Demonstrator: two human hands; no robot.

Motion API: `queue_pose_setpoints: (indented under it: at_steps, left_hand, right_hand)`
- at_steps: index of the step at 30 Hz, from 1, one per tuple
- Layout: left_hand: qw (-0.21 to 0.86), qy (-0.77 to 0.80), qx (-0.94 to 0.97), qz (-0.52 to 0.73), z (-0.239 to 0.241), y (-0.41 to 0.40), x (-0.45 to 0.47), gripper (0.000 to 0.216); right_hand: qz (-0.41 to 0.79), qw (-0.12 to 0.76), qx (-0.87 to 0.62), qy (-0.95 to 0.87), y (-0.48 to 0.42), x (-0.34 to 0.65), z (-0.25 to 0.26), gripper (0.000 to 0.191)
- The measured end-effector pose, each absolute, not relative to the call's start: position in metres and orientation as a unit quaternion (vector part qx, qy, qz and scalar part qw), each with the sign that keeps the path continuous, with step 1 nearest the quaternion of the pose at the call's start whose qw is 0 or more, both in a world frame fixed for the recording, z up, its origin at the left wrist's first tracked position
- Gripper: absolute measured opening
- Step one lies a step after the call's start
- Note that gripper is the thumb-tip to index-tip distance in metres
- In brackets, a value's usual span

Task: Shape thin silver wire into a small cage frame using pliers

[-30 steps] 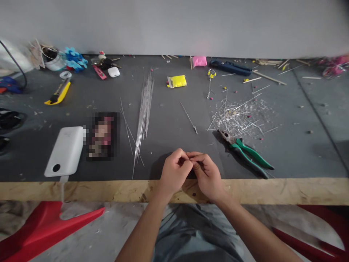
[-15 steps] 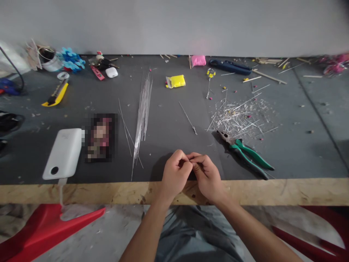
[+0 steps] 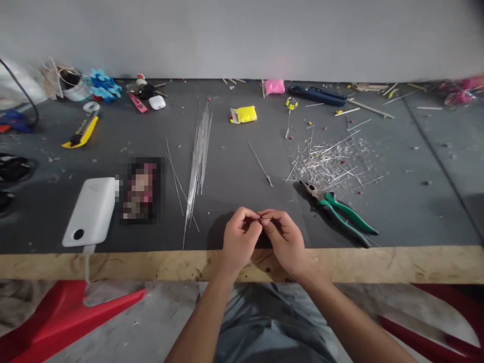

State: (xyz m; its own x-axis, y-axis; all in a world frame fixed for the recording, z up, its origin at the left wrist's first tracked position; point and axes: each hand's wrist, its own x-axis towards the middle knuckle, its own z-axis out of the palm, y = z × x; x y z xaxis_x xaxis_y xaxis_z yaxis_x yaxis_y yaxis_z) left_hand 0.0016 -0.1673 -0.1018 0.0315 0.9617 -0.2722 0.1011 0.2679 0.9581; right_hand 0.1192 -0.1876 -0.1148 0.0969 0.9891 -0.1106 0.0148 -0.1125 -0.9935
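My left hand (image 3: 239, 241) and my right hand (image 3: 286, 242) meet fingertip to fingertip above the near edge of the dark grey table mat (image 3: 234, 166). Both are closed in a pinch on a short thin piece of wire (image 3: 264, 219) that shows as a bright sliver between the thumbs. A bundle of long thin wires (image 3: 199, 151) lies to the left of my hands. Green-handled pliers (image 3: 338, 212) lie just to the right, below a heap of cut wire scraps (image 3: 333, 161). A single wire with a small end piece (image 3: 260, 164) lies straight ahead.
A white power bank (image 3: 91, 212) and a phone (image 3: 140, 189) lie at the left. Yellow utility knife (image 3: 81, 132), yellow clay packet (image 3: 244, 114), pink clay (image 3: 275, 86) and a dark blue tool (image 3: 319, 94) sit farther back. Wooden table edge (image 3: 151, 264) runs across; red chair parts (image 3: 64, 312) below.
My hands have stayed in the same spot; the fingers shifted slightly and a sliver of wire now shows between the thumbs.
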Motion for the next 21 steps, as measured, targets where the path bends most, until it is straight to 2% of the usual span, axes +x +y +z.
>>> queue_pose_setpoints:
  at_steps: [4, 9, 17, 21]
  left_hand:
    - [0.593, 0.555, 0.403, 0.421, -0.101, -0.166, -0.002, 0.002]
    - [0.646, 0.484, 0.348, 0.477, -0.106, -0.166, -0.007, 0.006]
    - [0.631, 0.496, 0.407, 0.435, -0.105, -0.165, -0.012, 0.01]
    - [0.671, 0.476, 0.402, 0.401, -0.106, -0.164, -0.016, 0.014]
  right_hand:
    - [0.53, 0.496, -0.549, -0.415, -0.189, 0.119, -0.116, 0.016]
    - [0.539, 0.513, -0.542, -0.391, -0.188, 0.118, -0.117, 0.011]
    - [0.541, 0.517, -0.54, -0.386, -0.185, 0.124, -0.114, 0.005]
    - [0.546, 0.519, -0.533, -0.385, -0.185, 0.126, -0.113, 0.005]
